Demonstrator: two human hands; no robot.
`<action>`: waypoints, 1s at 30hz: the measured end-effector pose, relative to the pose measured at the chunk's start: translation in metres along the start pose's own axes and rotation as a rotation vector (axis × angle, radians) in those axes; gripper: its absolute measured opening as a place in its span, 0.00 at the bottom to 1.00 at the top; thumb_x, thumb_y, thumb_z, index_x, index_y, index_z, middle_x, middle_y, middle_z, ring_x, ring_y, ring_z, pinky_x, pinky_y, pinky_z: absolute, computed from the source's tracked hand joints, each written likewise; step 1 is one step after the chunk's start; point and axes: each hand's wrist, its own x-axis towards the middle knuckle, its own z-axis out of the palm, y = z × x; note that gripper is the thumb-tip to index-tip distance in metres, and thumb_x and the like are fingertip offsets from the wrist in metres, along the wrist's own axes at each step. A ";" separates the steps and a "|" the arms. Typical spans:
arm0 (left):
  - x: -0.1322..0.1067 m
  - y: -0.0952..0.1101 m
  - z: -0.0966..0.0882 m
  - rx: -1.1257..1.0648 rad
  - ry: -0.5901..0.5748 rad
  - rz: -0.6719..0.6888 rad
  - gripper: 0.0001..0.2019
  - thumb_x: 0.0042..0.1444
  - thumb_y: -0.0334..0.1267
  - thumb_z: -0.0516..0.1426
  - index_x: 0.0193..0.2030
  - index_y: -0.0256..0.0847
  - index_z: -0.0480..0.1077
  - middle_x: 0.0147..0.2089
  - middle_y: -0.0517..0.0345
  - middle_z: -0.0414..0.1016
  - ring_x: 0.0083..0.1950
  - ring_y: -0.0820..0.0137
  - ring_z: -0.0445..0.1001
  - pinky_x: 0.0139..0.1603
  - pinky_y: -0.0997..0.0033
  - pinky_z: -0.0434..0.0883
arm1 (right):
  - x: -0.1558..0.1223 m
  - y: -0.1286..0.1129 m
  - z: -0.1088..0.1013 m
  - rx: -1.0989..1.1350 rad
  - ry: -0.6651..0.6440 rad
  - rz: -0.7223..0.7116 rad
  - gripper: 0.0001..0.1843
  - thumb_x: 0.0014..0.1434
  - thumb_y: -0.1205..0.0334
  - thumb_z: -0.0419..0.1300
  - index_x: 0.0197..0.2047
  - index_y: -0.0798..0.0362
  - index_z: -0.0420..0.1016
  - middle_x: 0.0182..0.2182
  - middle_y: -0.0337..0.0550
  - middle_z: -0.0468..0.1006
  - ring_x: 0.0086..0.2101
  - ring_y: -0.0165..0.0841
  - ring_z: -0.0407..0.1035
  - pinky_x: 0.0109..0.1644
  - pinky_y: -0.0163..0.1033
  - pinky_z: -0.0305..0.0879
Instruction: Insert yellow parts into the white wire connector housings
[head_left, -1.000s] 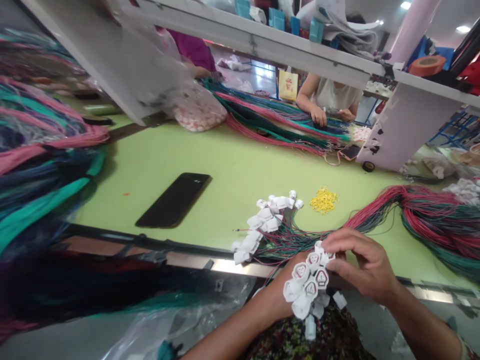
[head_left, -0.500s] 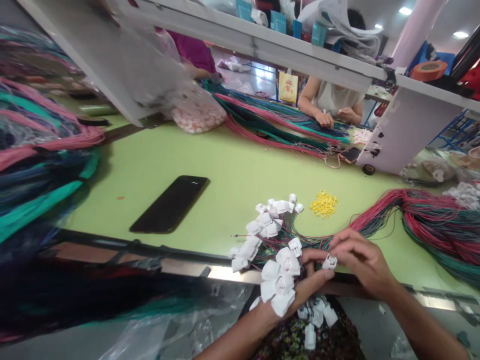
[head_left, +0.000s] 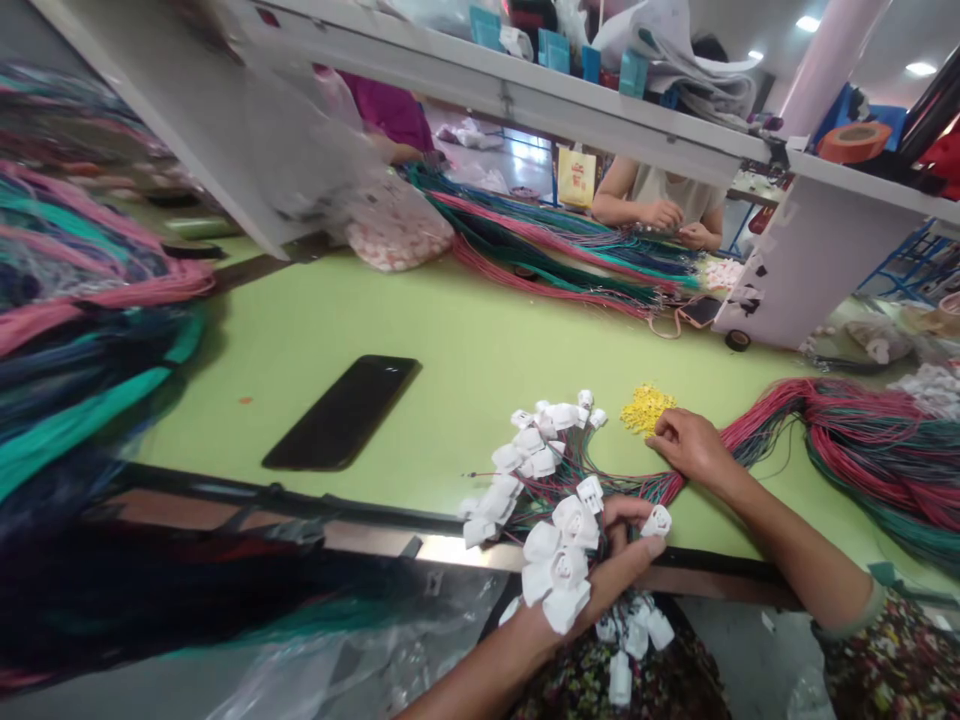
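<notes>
My left hand (head_left: 615, 565) is closed around a bunch of white plastic connectors (head_left: 559, 560), with one more connector (head_left: 658, 521) pinched at its fingertips, over the table's near edge. My right hand (head_left: 686, 445) reaches forward, fingers curled at the small heap of yellow bits (head_left: 645, 408); what it pinches is too small to see. Wired white connectors (head_left: 536, 445) lie in a row on the green table (head_left: 450, 350), their red and green wires (head_left: 847, 440) trailing off to the right.
A black phone (head_left: 345, 410) lies flat at centre left. Thick bundles of pink, teal and dark wire (head_left: 82, 330) fill the left side. Across the table a person's hands (head_left: 679, 222) handle more wires (head_left: 555, 250) under a grey shelf (head_left: 525, 90). A bag of pale parts (head_left: 394, 225) sits behind.
My right hand has left the connectors at my left hand and reached forward to the yellow heap. My left hand has turned, keeping its bunch and one connector at the fingertips.
</notes>
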 end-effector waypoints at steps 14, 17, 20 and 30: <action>0.006 -0.007 -0.002 -0.298 0.003 -0.146 0.18 0.58 0.51 0.62 0.47 0.40 0.74 0.19 0.68 0.65 0.18 0.76 0.60 0.21 0.74 0.56 | -0.059 -0.031 -0.019 0.640 -0.059 -0.206 0.09 0.63 0.56 0.65 0.39 0.51 0.82 0.34 0.42 0.79 0.35 0.32 0.74 0.41 0.39 0.72; 0.005 -0.006 -0.002 -0.318 -0.021 -0.130 0.16 0.57 0.50 0.63 0.44 0.40 0.75 0.20 0.67 0.66 0.18 0.77 0.60 0.22 0.74 0.56 | -0.069 -0.038 -0.015 0.584 0.033 -0.245 0.07 0.63 0.57 0.65 0.40 0.50 0.83 0.34 0.43 0.78 0.36 0.33 0.73 0.42 0.40 0.72; 0.004 -0.006 -0.003 -0.305 -0.030 -0.123 0.16 0.57 0.50 0.63 0.43 0.40 0.75 0.18 0.68 0.65 0.18 0.78 0.60 0.22 0.74 0.55 | -0.073 -0.041 -0.011 0.520 0.124 -0.273 0.05 0.64 0.60 0.65 0.39 0.50 0.82 0.33 0.42 0.77 0.34 0.33 0.72 0.37 0.38 0.71; 0.003 -0.003 -0.001 -0.280 0.000 -0.114 0.16 0.57 0.49 0.63 0.44 0.39 0.75 0.18 0.69 0.66 0.17 0.76 0.62 0.22 0.74 0.60 | -0.080 -0.045 -0.007 0.426 0.257 -0.325 0.04 0.64 0.63 0.63 0.40 0.49 0.81 0.34 0.43 0.78 0.36 0.34 0.73 0.39 0.40 0.73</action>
